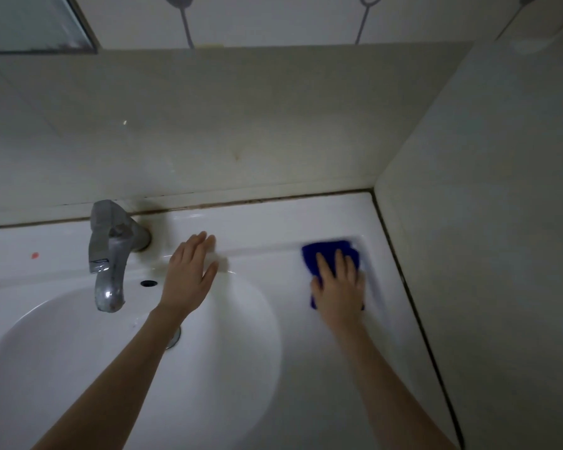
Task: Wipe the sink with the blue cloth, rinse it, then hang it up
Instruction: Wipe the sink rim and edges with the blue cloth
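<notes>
Contact is made between the right hand (338, 289) and the blue cloth (329, 253), which is laid flat on the sink (267, 222) surface at its back right corner, just beside the side wall (485, 222). The blue cloth is pressed down by the palm. The fingers (323, 264) of this hand are extended and slightly spread over it, pointing toward the back wall (241, 125). The far edge of the blue cloth is seen beyond the fingertips, and a small part is seen at the wrist side, by the heel of the hand; the remainder is covered by the hand. Its outline is blurred. The left hand (189, 274) is held over the back rim of the basin, to the right of the tap (111, 254) and well apart from the blue cloth. Its fingers (198, 245) are straight and close together, with the thumb set out to the side, and nothing is held; whether the rim is touched cannot be told. An overflow hole (148, 283) is located beside the tap spout, and the drain (175, 336) is partly hidden by the left forearm. A small red spot (35, 255) is seen on the surface left of the tap.
</notes>
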